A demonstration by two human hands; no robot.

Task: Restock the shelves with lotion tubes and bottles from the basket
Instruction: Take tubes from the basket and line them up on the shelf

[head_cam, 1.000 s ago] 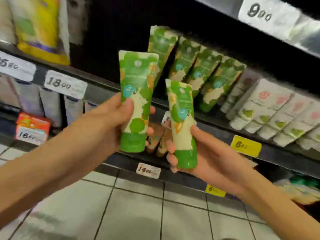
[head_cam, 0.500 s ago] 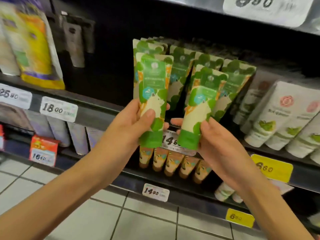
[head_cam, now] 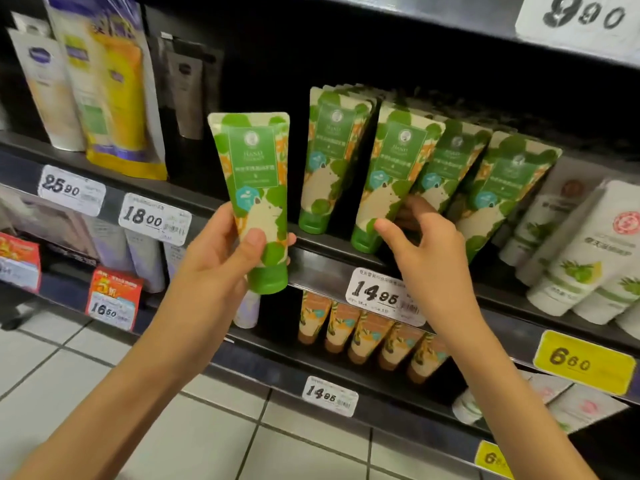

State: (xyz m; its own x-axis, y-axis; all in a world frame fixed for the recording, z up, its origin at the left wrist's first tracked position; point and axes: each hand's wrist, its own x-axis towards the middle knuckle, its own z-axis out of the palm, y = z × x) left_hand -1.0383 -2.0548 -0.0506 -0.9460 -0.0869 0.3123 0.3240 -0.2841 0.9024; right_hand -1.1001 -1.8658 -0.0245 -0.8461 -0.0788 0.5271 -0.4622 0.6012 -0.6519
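Observation:
My left hand (head_cam: 221,258) grips a green leaf-printed lotion tube (head_cam: 256,174), upright with its cap down, in front of the middle shelf (head_cam: 318,268). It is just left of the rows of matching tubes (head_cam: 329,150). My right hand (head_cam: 426,251) reaches onto that shelf. Its thumb and fingers pinch the lower part of a second green tube (head_cam: 391,168), which stands cap-down at the front of a row. More identical tubes (head_cam: 502,188) lean to its right. The basket is out of view.
White tubes (head_cam: 581,258) fill the shelf to the right. A yellow pouch (head_cam: 117,98) and a dark tube (head_cam: 187,88) stand at the left. Orange tubes (head_cam: 363,334) line the shelf below. A 14.95 price tag (head_cam: 377,296) hangs on the shelf rail. The floor (head_cam: 173,427) is tiled.
Both hands rose toward the shelf. My right hand carried its tube to the front of a row and set its cap on the shelf. My left hand shifted its tube left of the rows.

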